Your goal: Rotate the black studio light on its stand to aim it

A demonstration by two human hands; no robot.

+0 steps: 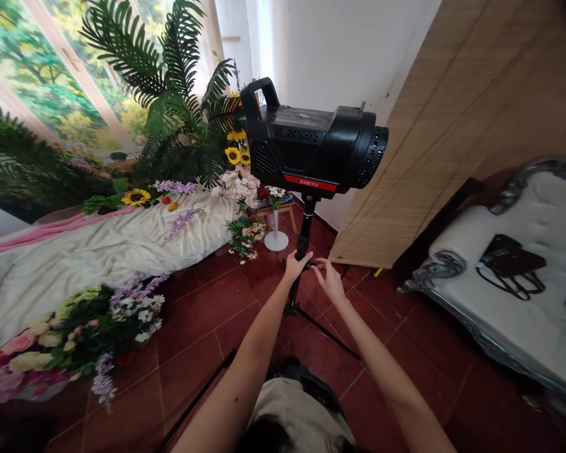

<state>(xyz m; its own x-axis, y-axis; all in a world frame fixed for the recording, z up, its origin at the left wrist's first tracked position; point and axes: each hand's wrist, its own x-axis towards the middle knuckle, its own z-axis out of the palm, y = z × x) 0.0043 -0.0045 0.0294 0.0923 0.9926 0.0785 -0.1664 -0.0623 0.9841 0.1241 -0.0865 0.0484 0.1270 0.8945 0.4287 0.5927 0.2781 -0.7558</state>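
A black studio light [311,148] with a red "ZHEYU" label and a top handle is mounted on a black stand [306,223] in front of me. My left hand [296,265] is wrapped round the stand's pole below the light. Just to the right of the pole, my right hand [329,280] has its fingers bent and pinched on a small dark knob [311,263] at the pole's side. The stand's legs [327,330] spread near the floor, partly hidden by my arms.
At the left, a white cloth-covered bed [188,236] has flowers around it, with palm leaves [179,56] behind. A white pedestal [276,239] stands beyond the stand. A bamboo screen [405,157] and tufted sofa [542,220] with a dark bag [514,258] are at the right.
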